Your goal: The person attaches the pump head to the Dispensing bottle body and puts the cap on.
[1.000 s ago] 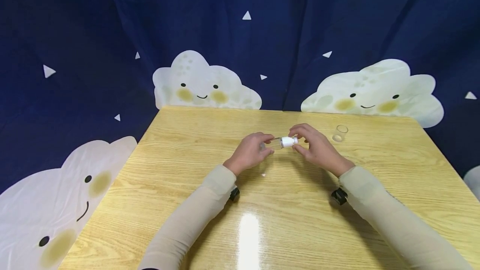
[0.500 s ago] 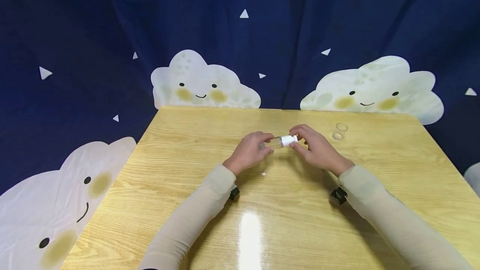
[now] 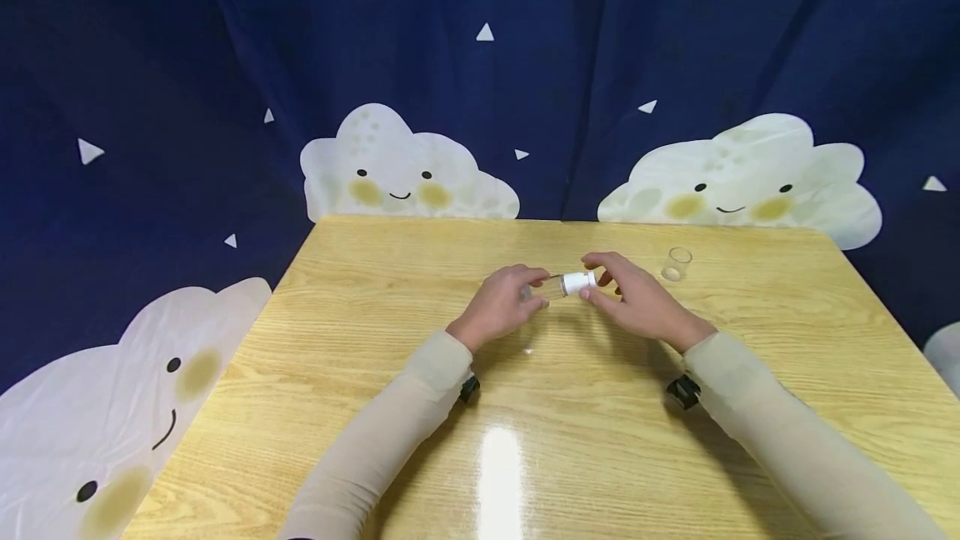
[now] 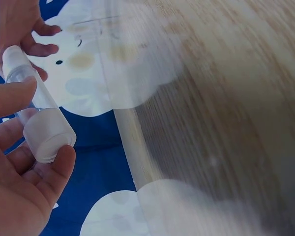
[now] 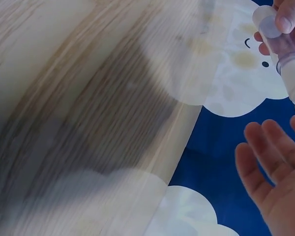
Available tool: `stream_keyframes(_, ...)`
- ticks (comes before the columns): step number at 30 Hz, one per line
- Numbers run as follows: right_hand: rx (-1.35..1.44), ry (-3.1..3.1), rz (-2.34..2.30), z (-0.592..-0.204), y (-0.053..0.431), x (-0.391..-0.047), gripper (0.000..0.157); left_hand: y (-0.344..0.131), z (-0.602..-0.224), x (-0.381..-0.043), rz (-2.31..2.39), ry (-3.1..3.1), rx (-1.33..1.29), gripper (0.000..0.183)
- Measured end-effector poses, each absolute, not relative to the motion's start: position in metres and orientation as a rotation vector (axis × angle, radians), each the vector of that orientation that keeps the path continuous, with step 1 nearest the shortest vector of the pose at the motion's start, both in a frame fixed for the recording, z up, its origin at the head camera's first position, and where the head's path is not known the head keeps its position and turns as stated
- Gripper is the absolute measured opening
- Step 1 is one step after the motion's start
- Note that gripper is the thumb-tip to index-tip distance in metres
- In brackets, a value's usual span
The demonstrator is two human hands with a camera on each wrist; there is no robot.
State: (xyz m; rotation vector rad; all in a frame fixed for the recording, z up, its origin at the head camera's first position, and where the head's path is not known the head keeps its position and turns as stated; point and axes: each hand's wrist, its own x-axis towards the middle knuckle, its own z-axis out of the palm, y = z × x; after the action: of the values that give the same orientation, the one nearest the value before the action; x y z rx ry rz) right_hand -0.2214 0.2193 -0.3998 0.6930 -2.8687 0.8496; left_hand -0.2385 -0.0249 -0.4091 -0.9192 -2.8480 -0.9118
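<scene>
A small clear bottle [image 3: 553,287] with a white neck section [image 3: 576,282] lies sideways in the air above the table, white end to the right. My left hand [image 3: 497,307] grips its clear body near the base [image 4: 49,133], thumb on one side and fingers on the other. At the white end is my right hand [image 3: 639,298], index finger raised off it and thumb tip right at its lower edge. In the right wrist view the fingers of that right hand [image 5: 280,167] are spread and extended below the white tip.
A clear cylindrical cap or cup [image 3: 677,265] stands on the wooden table [image 3: 390,273] behind and right of the right hand. A dark blue curtain [image 3: 450,65] with cloud prints hangs at the table's back and left edges.
The right index finger has lifted off the white end and the right hand has loosened, shifting slightly right. The left hand keeps its grip on the bottle.
</scene>
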Motion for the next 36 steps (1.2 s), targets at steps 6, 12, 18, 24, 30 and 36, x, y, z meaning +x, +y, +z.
stream_keyframes(6, 0.77, -2.787, 0.867, -0.398, 0.223, -0.223, 0.058, -0.023, -0.41, -0.241, -0.925, -2.841, -0.923, 0.041)
stream_keyframes(12, 0.832, -2.73, 0.842, -0.4, 0.221, -0.227, 0.055, -0.025, -0.409, -0.242, -0.906, -2.847, -0.917, 0.042)
stream_keyframes(18, 0.884, -2.644, 0.832, -0.403, 0.219, -0.231, 0.044, -0.027, -0.409, -0.243, -0.894, -2.849, -0.895, 0.041)
stream_keyframes(24, 0.891, -2.598, 0.815, -0.404, 0.216, -0.232, 0.031, -0.028, -0.412, -0.243, -0.906, -2.845, -0.889, 0.042)
stream_keyframes(30, 0.887, -2.613, 0.841, -0.404, 0.214, -0.232, 0.029, -0.029, -0.411, -0.241, -0.904, -2.838, -0.884, 0.042)
stream_keyframes(36, 0.88, -2.623, 0.845, -0.404, 0.212, -0.231, 0.028, -0.03, -0.411, -0.24, -0.912, -2.838, -0.881, 0.042)
